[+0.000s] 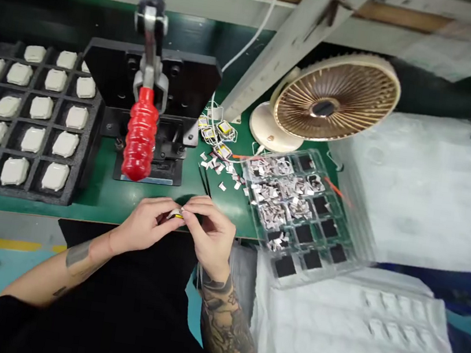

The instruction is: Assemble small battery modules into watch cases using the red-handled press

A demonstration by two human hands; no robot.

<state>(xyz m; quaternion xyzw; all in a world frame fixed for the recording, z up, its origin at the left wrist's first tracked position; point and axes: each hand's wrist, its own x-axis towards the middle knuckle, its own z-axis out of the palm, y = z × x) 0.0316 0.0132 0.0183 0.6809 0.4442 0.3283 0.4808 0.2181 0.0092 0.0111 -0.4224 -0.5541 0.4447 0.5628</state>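
Observation:
Between my fingertips, close to the bench's front edge, is a small white piece with a yellow part (176, 214). My left hand (148, 221) pinches it from the left. From the right, my right hand (211, 233) grips it with thumb and forefinger. The fingers hide most of its shape. Just beyond my hands stands a black toggle press (150, 77) with a red ribbed handle (140, 140). Dark tweezers (204, 180) lie behind my right hand. Small white tabs (222, 186) and several yellow-and-white wired pieces (224, 129) are scattered on the green bench.
A black foam tray (81, 169) of white squarish cases stands at left. At right, a clear compartment tray (256, 217) holds white bits and black squares. A desk fan (328, 105) stands behind it, by a slanting metal post (275, 48). White plastic trays (353, 333) lie at far right.

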